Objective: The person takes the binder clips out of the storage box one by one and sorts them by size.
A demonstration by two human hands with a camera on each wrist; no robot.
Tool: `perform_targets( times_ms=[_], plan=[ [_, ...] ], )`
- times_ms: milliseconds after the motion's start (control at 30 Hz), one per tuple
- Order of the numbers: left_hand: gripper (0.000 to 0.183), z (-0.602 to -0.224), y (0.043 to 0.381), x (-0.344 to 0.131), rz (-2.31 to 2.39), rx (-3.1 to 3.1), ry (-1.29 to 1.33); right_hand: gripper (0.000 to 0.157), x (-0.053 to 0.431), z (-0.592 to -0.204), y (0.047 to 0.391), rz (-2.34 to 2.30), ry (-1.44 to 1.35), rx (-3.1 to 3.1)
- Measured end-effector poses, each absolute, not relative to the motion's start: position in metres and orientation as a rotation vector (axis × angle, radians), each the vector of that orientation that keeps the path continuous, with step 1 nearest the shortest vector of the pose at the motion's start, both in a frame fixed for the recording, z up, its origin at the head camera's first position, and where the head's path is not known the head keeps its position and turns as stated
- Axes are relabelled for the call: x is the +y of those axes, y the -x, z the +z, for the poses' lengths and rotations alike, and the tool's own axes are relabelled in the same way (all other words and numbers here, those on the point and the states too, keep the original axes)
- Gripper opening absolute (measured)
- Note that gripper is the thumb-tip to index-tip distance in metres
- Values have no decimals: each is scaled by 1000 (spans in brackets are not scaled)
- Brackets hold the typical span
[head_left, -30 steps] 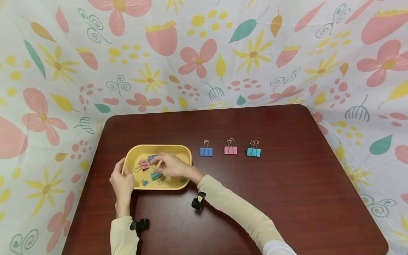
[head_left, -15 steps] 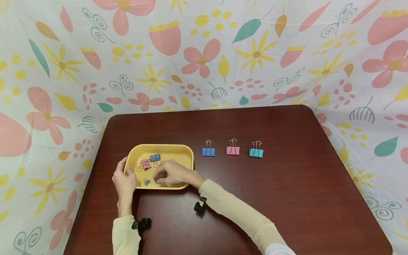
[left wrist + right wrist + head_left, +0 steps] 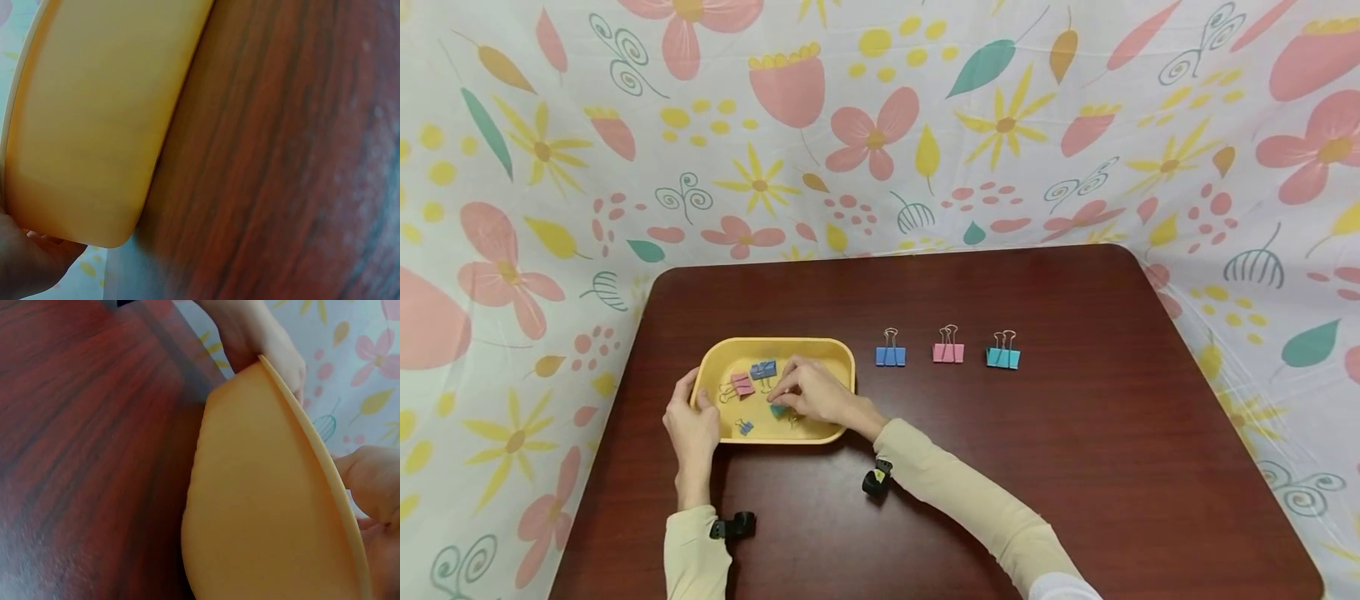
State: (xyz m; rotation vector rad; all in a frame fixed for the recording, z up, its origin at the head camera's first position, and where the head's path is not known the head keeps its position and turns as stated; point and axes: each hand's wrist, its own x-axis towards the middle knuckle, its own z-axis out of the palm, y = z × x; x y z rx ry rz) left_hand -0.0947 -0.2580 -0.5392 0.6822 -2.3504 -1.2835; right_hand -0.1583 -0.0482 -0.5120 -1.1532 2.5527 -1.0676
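Nearest the viewer, two forearms in beige sleeves reach in, the left sleeve (image 3: 695,552) at lower left and the right sleeve (image 3: 977,508) slanting up from the lower right. Each wrist wears a small black camera (image 3: 734,526).

A little farther in, the left hand (image 3: 694,429) grasps the left end of a yellow tray (image 3: 831,362), thumb over the rim and fingers around the outside. The tray sits on the left half of a dark reddish-brown counter (image 3: 1097,442).

Inside the tray, a small blue clip (image 3: 744,427) lies toward the near side. The right hand (image 3: 816,392) reaches in with bent fingers above a partly hidden teal clip (image 3: 778,410); whether it grasps anything cannot be told. To the left of that hand are a pink binder clip (image 3: 741,384) and, just beyond it, a blue binder clip (image 3: 763,370).

To the right of the tray, three clips stand apart in a row, wire handles pointing away: blue (image 3: 891,356), pink (image 3: 948,353) and teal (image 3: 1003,358).

Behind the counter hangs a white cloth (image 3: 880,208) printed with pink, yellow and green flowers and leaves.
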Motion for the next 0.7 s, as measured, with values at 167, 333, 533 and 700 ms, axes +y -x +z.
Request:
perform_targets(
  times_ms=[167, 333, 533, 700],
  plan=[
    [40, -540, 95, -258, -1287, -2348, -682, 11, -42, -502, 156, -921, 1179, 2649],
    [40, -540, 95, -259, -1285, -2356, -689, 9, -41, -494, 152, -871, 1265, 2650],
    [40, -539, 96, -258, -1279, -2360, -692, 6, -41, -497, 150, -1072, 1292, 2526],
    [39, -539, 96, -258, -1280, -2356, -688, 3, -39, -498, 150, -1177, 1312, 2509]
  ],
)
